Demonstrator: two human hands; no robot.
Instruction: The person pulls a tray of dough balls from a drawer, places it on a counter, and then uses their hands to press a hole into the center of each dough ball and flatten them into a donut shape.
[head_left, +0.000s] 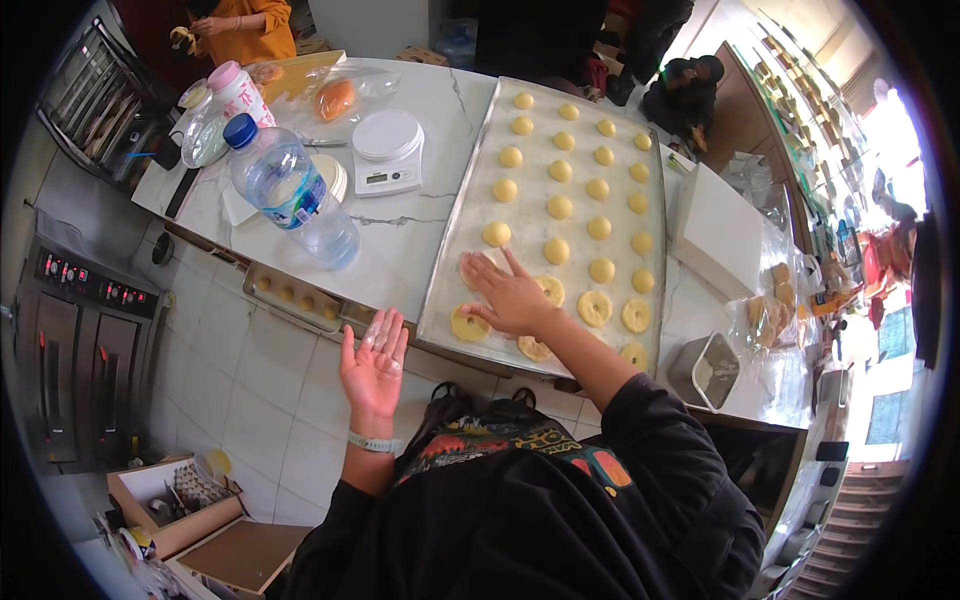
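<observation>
My right hand (508, 294) lies palm down with fingers spread over a dough piece (471, 271), which it mostly covers. Its thumb reaches the edge of a flattened dough ring (466, 325). Both lie on a large metal baking tray (441, 300). Several flat rings with a centre hole, such as this dough ring (595, 308), fill the near end. Farther up stand rows of round dough balls (556, 251). My left hand (380, 365) is palm up in front of the table edge, fingers extended and dusted with white powder, holding nothing.
Left of the tray stand a water bottle (289, 195), a digital kitchen scale (387, 154) and a bagged bun (335, 100). A white box (716, 229) and a metal container (705, 371) are at the right. An oven (82, 337) stands far left. Other people are beyond the table.
</observation>
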